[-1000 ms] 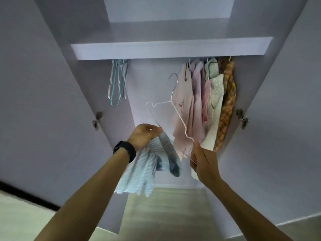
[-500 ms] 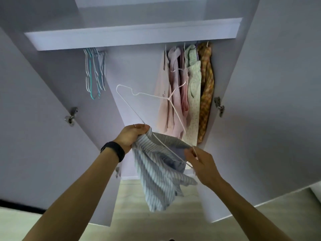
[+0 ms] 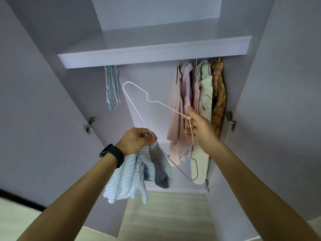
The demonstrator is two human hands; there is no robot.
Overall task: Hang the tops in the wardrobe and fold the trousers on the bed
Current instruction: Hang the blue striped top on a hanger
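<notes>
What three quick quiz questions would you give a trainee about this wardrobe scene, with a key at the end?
1. True or false: the striped top already hangs in the wardrobe.
2. What does the right hand hold?
A. the white hanger
B. a trouser leg
C. a door hinge
3. Fill in: the spare hangers hang on the wardrobe's ____ side.

Key: 1 false; 2 A; 3 left.
</notes>
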